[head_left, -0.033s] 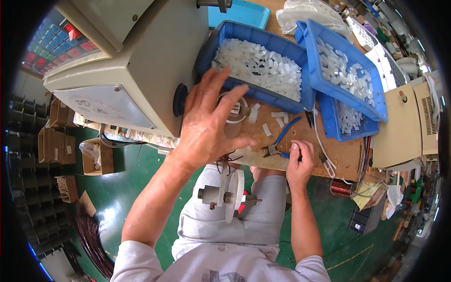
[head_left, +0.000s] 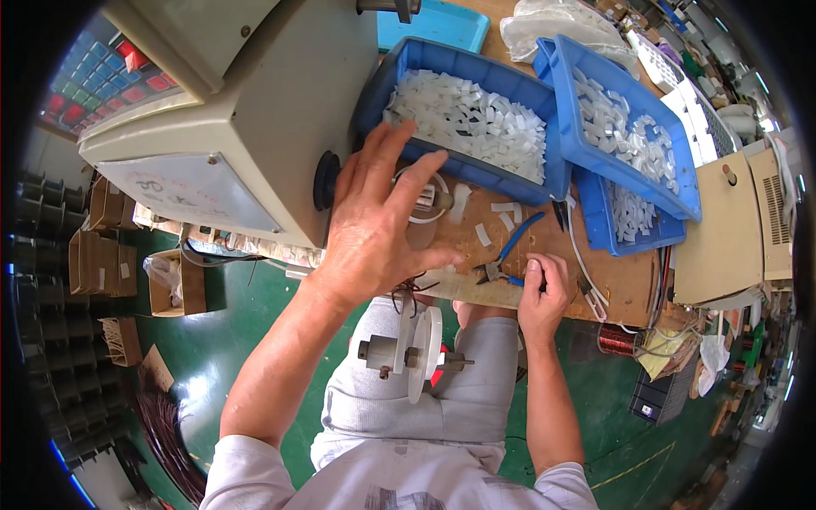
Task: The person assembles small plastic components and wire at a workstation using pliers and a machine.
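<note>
My left hand [head_left: 370, 217] is spread in front of the near wall of a blue bin [head_left: 484, 174] heaped with small white pieces. Its fingers are apart and grip nothing; the thumb points right, above dark wire ends [head_left: 411, 287]. Behind the fingers a round metal fitting [head_left: 425, 200] partly shows. My right hand [head_left: 544, 293] lies closed at the bench's front edge, fingers curled under. Whether anything is inside them is hidden. Beside it are blue-handled cutting pliers [head_left: 512, 248], jaws to the left, one handle reaching toward the hand. Loose white pieces [head_left: 483, 235] lie behind the pliers.
A beige machine [head_left: 280, 110] with a keypad stands at left. Two more blue bins [head_left: 625, 149] overlap at right, near a beige box [head_left: 718, 229]. Over my lap projects a white disc [head_left: 425, 355] on a metal shaft. Cables hang off the bench's right side.
</note>
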`<move>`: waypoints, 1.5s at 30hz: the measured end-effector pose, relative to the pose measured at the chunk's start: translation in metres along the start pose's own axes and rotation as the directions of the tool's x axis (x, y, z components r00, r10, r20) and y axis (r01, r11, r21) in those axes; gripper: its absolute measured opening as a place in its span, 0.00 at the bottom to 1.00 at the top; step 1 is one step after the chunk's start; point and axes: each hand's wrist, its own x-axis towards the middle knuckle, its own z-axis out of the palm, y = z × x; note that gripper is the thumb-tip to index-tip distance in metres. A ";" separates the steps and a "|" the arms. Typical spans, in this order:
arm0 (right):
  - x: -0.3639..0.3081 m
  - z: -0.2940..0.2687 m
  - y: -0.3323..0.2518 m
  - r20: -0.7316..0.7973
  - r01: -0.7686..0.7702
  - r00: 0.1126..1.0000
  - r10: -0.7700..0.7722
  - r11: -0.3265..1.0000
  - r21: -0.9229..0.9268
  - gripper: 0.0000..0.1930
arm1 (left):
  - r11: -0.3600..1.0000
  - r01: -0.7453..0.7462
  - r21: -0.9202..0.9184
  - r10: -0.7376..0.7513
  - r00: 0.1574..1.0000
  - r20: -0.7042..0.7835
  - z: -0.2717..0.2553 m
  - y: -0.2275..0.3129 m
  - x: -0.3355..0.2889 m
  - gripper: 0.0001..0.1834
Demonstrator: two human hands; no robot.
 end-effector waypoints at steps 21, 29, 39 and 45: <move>0.000 0.000 -0.001 -0.001 0.005 1.000 -0.005 1.000 0.003 0.05 | 0.999 -0.001 0.042 -0.002 0.999 0.050 0.004 -0.002 -0.003 0.57; 0.003 -0.005 0.001 0.030 0.020 0.999 -0.020 1.000 0.023 0.07 | 0.999 0.003 0.046 -0.005 0.999 0.051 0.004 -0.002 -0.001 0.57; 0.063 -0.041 -0.007 0.715 0.454 0.666 -0.213 0.876 -0.162 0.40 | 0.986 -0.059 0.153 0.054 0.998 0.032 0.006 -0.006 0.003 0.29; 0.082 -0.046 -0.014 0.793 0.590 0.544 -0.274 0.797 -0.129 0.36 | 0.959 0.104 0.263 -0.158 0.968 0.193 0.009 -0.007 0.047 0.23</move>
